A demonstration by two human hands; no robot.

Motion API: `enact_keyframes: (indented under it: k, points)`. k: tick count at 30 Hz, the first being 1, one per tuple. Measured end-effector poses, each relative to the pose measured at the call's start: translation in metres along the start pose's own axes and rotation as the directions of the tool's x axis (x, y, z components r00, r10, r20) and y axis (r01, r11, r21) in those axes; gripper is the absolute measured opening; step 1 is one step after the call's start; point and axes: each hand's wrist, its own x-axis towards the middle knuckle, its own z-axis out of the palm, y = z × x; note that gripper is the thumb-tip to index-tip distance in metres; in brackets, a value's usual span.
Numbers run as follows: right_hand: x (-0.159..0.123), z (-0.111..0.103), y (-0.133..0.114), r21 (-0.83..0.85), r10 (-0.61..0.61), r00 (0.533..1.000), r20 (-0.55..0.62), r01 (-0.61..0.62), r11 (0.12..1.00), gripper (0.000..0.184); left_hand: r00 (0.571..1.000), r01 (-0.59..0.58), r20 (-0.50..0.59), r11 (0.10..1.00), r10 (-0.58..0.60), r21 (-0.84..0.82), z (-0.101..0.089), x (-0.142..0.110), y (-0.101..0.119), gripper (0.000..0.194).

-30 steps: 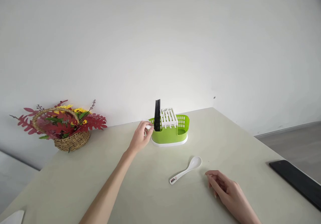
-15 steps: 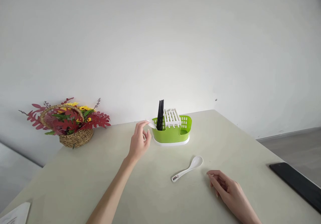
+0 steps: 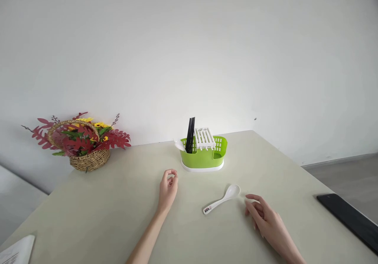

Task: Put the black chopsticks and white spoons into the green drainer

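Observation:
A green cutlery holder (image 3: 203, 158) on a white base stands at the far middle of the beige table (image 3: 118, 205). Black chopsticks (image 3: 190, 134), a white slotted insert (image 3: 204, 137) and a white spoon (image 3: 179, 145) leaning out at its left end sit in it. My left hand (image 3: 167, 189) hovers over the table in front of the holder, fingers loosely curled, thumb and forefinger near each other, holding nothing. A second white spoon (image 3: 222, 199) lies flat on the table. My right hand (image 3: 265, 218) rests just right of that spoon, fingers relaxed and apart, not touching it.
A wicker basket (image 3: 85, 159) of red leaves and yellow flowers stands at the far left by the white wall. A black flat device (image 3: 348, 216) lies at the table's right edge. A white paper corner (image 3: 16, 250) shows at the near left.
My left hand let go of the white spoon, leaving it leaning in the holder's left end, and drew back toward me. My right hand edged slightly toward the spoon on the table.

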Motion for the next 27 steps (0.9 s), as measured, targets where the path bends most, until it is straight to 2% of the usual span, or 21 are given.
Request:
enact_keyframes:
  k: [4,7,13,19,23,27]
  points:
    - [0.01,0.011,-0.017,-0.035,0.074,0.996,-0.058,-0.076,0.996,0.056,0.998,0.005,0.064,1.0,-0.005,0.001,0.003,-0.008,-0.002,0.019]
    - [0.021,0.022,-0.027,-0.038,0.103,0.993,-0.062,-0.105,0.994,0.056,0.998,0.001,0.065,1.0,-0.002,0.017,0.003,-0.013,-0.002,0.016]
    - [0.033,0.047,-0.035,-0.046,0.002,0.996,0.084,0.002,0.999,0.048,0.996,-0.039,0.08,0.997,0.034,0.066,0.004,-0.02,0.001,0.014]
    - [0.021,0.063,-0.05,0.166,-0.14,0.99,0.023,0.134,0.977,0.055,0.996,-0.061,0.063,0.996,0.056,0.072,0.002,-0.023,0.004,0.015]
    - [0.019,0.056,-0.084,0.157,-0.273,0.961,-0.053,0.278,0.948,0.05,0.996,-0.059,0.068,0.996,0.054,0.067,0.001,-0.025,0.003,0.015]
    - [0.027,0.04,-0.142,-0.048,-0.425,0.887,-0.178,0.424,0.904,0.044,0.997,-0.051,0.067,0.997,0.047,0.052,0.001,-0.027,0.002,0.015]
